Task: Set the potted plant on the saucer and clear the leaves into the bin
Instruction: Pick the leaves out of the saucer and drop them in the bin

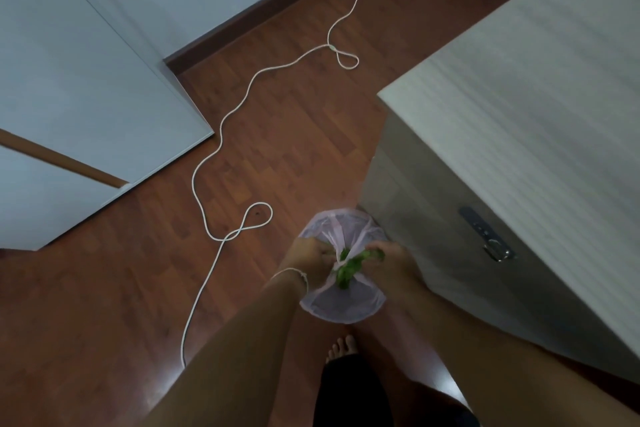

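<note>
A small bin (341, 305) lined with a pale pink plastic bag stands on the wooden floor beside a cabinet. Both my hands are held over its opening. My left hand (310, 258) and my right hand (391, 262) are closed around a bunch of green leaves (346, 269) that hangs between them above the bag. The fingertips are partly hidden by the leaves and the bag's folds. No potted plant and no saucer are in view.
A light wood-grain cabinet (519, 156) with a metal handle stands right of the bin. A long white cord (221, 135) snakes across the floor to the left. White doors (86, 80) stand at the far left. My bare foot (341, 348) is just behind the bin.
</note>
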A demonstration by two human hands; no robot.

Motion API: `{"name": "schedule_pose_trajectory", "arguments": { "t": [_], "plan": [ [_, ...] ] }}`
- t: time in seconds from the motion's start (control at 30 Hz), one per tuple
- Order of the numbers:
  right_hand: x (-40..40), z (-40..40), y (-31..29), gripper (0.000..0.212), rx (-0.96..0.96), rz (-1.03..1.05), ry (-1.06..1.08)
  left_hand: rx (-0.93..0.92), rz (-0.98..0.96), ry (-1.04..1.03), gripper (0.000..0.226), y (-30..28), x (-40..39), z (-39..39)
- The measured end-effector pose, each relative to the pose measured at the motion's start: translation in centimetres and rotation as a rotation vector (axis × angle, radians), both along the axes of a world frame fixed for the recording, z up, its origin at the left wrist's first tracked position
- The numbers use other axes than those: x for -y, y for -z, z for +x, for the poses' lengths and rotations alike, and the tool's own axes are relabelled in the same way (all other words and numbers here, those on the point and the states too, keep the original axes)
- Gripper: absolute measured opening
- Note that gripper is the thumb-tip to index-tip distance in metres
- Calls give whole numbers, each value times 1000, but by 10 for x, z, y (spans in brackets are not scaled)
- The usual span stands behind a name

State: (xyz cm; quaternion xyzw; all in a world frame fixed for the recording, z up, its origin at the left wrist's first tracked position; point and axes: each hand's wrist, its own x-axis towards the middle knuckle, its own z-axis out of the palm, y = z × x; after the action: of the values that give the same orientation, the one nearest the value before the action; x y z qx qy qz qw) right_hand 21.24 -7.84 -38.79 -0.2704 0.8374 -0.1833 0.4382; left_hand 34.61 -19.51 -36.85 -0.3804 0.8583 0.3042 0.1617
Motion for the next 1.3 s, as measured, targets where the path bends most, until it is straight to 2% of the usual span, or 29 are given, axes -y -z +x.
{"name": "schedule_pose_trajectory", "arguments": {
  "t": [0.03,0.13,0.27,0.4,0.47,0.5,0.6,0.77,0.87,0.97,1.1,1.2,1.3],
  "plan": [
    [0,0,-9,36,-5,-18,6,-5,44,-38,25,-8,1,3],
    [1,-2,-45,37,-44,-120,29,-138,19,-191,24,-35,-1,10],
    [-6,3,-115,19,-27,-204,74,-253,37,-339,25,-92,-19,16],
    [-33,13,-192,25,-29,-322,71,-358,83,-444,41,-153,-43,16],
    [-51,12,-230,43,-56,-370,100,-428,125,-493,31,-187,-56,11],
    [-59,10,-240,45,-61,-393,118,-471,147,-510,29,-202,-61,9],
    [-91,-5,-281,26,-126,-443,171,-598,211,-549,24,-260,-82,-7],
    [-149,-41,-322,23,-154,-522,368,-627,246,-530,26,-312,-122,-51],
    [-192,-68,-341,24,-115,-530,495,-658,377,-572,10,-330,-161,-90],
    [-249,-97,-350,26,-176,-536,578,-635,501,-481,7,-343,-209,-134],
    [-342,-133,-348,22,-227,-456,710,-554,572,-240,5,-349,-271,-180],
    [-409,-153,-337,16,-283,-351,761,-495,508,27,5,-341,-306,-203],
    [-456,-164,-330,21,-328,-200,720,-368,354,270,16,-334,-340,-226]
  ]
}}
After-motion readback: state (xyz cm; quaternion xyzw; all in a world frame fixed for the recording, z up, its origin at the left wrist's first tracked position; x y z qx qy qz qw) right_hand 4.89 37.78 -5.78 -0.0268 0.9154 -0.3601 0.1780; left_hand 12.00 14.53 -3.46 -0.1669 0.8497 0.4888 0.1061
